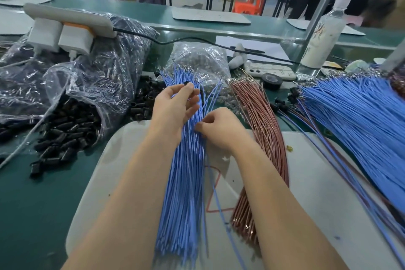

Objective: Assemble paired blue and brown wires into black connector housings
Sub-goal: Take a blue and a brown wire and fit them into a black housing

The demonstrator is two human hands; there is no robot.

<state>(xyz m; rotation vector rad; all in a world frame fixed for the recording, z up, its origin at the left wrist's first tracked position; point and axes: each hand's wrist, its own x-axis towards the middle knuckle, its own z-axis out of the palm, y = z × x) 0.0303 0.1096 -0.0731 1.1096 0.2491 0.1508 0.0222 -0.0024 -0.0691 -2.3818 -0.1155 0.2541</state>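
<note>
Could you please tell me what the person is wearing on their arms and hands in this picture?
The left forearm and right forearm are bare, with no sleeves in view. The left hand and right hand are ungloved, and no watch, bracelet or ring shows.

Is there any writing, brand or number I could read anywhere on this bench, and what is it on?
No text here can be read.
Clear plastic bottle with a white label: coloured print, too blurred to read.
White phone lying flat: no legible marking.
White charger plugs: no legible marking.
</note>
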